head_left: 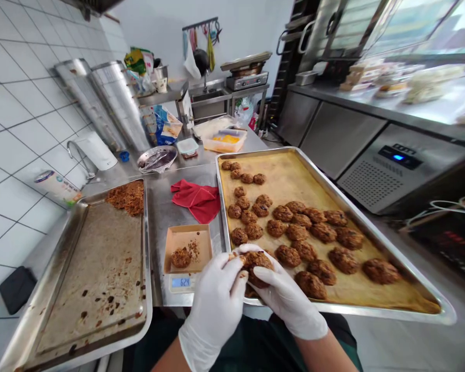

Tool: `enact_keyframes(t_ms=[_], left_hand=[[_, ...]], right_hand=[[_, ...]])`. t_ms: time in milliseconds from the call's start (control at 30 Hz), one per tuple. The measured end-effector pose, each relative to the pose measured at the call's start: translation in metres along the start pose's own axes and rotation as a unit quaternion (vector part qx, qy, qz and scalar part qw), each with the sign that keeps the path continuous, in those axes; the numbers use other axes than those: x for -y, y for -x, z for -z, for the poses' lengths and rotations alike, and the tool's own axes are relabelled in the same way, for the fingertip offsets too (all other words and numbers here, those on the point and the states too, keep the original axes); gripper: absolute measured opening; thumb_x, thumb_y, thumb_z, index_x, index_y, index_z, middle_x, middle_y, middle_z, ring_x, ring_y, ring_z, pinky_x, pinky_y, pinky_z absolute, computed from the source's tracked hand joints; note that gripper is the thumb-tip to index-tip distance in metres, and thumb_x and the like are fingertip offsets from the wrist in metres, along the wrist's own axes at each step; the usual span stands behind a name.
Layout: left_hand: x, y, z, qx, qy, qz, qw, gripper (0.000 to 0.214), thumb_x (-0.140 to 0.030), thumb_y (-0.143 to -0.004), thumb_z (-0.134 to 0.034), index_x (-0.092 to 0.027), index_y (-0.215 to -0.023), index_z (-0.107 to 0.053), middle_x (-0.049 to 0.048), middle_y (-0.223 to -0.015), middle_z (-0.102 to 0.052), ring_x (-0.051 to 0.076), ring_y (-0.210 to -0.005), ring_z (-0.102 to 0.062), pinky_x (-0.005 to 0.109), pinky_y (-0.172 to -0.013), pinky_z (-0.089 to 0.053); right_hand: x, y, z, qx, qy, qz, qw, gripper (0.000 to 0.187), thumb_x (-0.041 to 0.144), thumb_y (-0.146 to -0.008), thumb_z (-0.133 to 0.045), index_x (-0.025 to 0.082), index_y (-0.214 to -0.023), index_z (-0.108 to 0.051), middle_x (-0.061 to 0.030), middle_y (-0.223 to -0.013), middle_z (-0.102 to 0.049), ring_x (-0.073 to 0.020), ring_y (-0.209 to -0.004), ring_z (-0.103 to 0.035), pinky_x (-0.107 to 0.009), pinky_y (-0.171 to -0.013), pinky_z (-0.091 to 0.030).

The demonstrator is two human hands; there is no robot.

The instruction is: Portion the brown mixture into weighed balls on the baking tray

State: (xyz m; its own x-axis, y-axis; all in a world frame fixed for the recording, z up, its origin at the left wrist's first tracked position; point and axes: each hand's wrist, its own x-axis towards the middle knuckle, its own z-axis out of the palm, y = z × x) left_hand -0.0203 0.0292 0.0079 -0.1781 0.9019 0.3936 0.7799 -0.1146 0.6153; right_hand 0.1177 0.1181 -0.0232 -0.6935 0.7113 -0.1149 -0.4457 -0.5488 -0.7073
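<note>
Both my hands wear white gloves and meet in front of me, over the near left edge of the lined tray. Between them is a brown, lumpy ball of filling [258, 266]. My left hand [219, 292] presses its fingertips against the ball's left side. Around its right side curl the fingers of my right hand [282, 292], with the thumb across the front. Just left of my hands, a brown paper box [188, 235] sits on a digital scale [182, 283] reading about 62.4, with a smaller ball [181, 257] and crumbs in it.
Rows of similar balls [298, 232] lie on a large paper-lined tray [290, 175] at right. A metal tray [101, 248] at left holds loose filling [129, 196] in its far corner. A red cloth [197, 199] lies between. Behind stand a plastic tub [225, 140] and a wrapped bowl [157, 157].
</note>
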Motion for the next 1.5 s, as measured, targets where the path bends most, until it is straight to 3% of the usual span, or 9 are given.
enact_keyframes(t_ms=[100, 200, 367, 533, 700, 867, 1033, 1300, 1500], left_hand=[[0.022, -0.003, 0.03, -0.042, -0.028, 0.047, 0.998, 0.019, -0.022, -0.096, -0.052, -0.024, -0.108, -0.067, 0.005, -0.108, -0.069, 0.019, -0.1, -0.065, 0.033, -0.092, -0.051], [0.058, -0.001, 0.065, -0.081, -0.074, 0.119, 0.987, 0.016, -0.026, -0.094, -0.055, -0.024, -0.104, -0.068, 0.003, -0.101, -0.071, 0.019, -0.091, -0.066, 0.031, -0.083, -0.05], [0.101, 0.008, 0.095, -0.064, -0.092, 0.172, 0.979, 0.023, -0.022, -0.087, -0.058, -0.026, -0.107, -0.069, -0.0006, -0.099, -0.074, 0.018, -0.086, -0.068, 0.029, -0.081, -0.049], [0.1, 0.003, 0.095, 0.015, -0.093, 0.108, 0.99, 0.02, -0.013, -0.084, -0.053, -0.022, -0.095, -0.066, 0.0003, -0.091, -0.067, 0.016, -0.08, -0.064, 0.028, -0.075, -0.049], [0.102, -0.004, 0.089, 0.096, -0.15, 0.012, 0.984, 0.024, -0.017, -0.092, -0.049, -0.023, -0.11, -0.063, 0.0047, -0.114, -0.063, 0.019, -0.102, -0.064, 0.031, -0.092, -0.051], [0.105, -0.014, 0.086, 0.22, -0.282, -0.081, 0.93, 0.025, -0.018, -0.095, -0.047, -0.023, -0.115, -0.062, 0.0082, -0.12, -0.063, 0.023, -0.108, -0.064, 0.036, -0.094, -0.051], [0.091, -0.03, 0.088, 0.332, -0.338, -0.056, 0.879, 0.022, -0.013, -0.094, -0.045, -0.02, -0.103, -0.064, 0.0088, -0.106, -0.066, 0.023, -0.096, -0.067, 0.035, -0.085, -0.052], [0.09, -0.034, 0.075, 0.333, -0.346, -0.041, 0.876, 0.015, -0.01, -0.085, -0.051, -0.019, -0.086, -0.063, 0.0072, -0.089, -0.066, 0.023, -0.085, -0.066, 0.033, -0.078, -0.048], [0.094, -0.032, 0.09, 0.265, -0.326, -0.022, 0.907, 0.015, -0.013, -0.088, -0.047, -0.022, -0.089, -0.059, 0.0026, -0.088, -0.065, 0.018, -0.081, -0.064, 0.029, -0.075, -0.045]], right_hand=[[0.002, -0.001, -0.002, -0.009, -0.013, 0.006, 1.0, 0.032, 0.023, -0.079, -0.072, 0.027, -0.111, -0.066, -0.0033, -0.105, -0.068, -0.0175, -0.087, -0.062, -0.028, -0.077, -0.05], [0.003, -0.001, -0.002, -0.025, -0.017, 0.011, 0.999, 0.032, 0.023, -0.08, -0.07, 0.026, -0.111, -0.066, -0.0034, -0.103, -0.068, -0.0173, -0.087, -0.063, -0.027, -0.076, -0.05], [0.0, -0.002, 0.004, -0.025, -0.031, 0.018, 0.999, 0.032, 0.022, -0.081, -0.069, 0.025, -0.113, -0.065, -0.0038, -0.104, -0.068, -0.0182, -0.09, -0.063, -0.028, -0.079, -0.05], [-0.001, -0.001, 0.007, -0.024, -0.038, 0.016, 0.999, 0.033, 0.022, -0.082, -0.068, 0.023, -0.115, -0.065, -0.0044, -0.103, -0.068, -0.0169, -0.085, -0.063, -0.027, -0.079, -0.05], [0.0, -0.001, 0.006, -0.024, -0.039, 0.021, 0.999, 0.031, 0.021, -0.083, -0.067, 0.023, -0.114, -0.066, -0.0039, -0.102, -0.068, -0.0164, -0.087, -0.063, -0.028, -0.08, -0.05], [0.0, -0.001, 0.006, -0.029, -0.035, 0.022, 0.999, 0.031, 0.021, -0.083, -0.066, 0.024, -0.114, -0.066, -0.0035, -0.1, -0.069, -0.016, -0.086, -0.064, -0.027, -0.08, -0.05], [0.002, 0.0, 0.002, -0.043, -0.042, 0.014, 0.998, 0.031, 0.022, -0.08, -0.069, 0.023, -0.111, -0.068, -0.0032, -0.102, -0.069, -0.016, -0.087, -0.064, -0.027, -0.08, -0.051], [0.002, 0.0, 0.005, -0.057, -0.038, 0.003, 0.998, 0.031, 0.023, -0.08, -0.071, 0.023, -0.112, -0.067, -0.0035, -0.1, -0.07, -0.017, -0.09, -0.065, -0.027, -0.081, -0.051], [0.001, 0.001, 0.005, -0.048, -0.036, 0.017, 0.998, 0.029, 0.023, -0.082, -0.069, 0.024, -0.11, -0.067, -0.0032, -0.098, -0.07, -0.0178, -0.088, -0.065, -0.03, -0.082, -0.051]])
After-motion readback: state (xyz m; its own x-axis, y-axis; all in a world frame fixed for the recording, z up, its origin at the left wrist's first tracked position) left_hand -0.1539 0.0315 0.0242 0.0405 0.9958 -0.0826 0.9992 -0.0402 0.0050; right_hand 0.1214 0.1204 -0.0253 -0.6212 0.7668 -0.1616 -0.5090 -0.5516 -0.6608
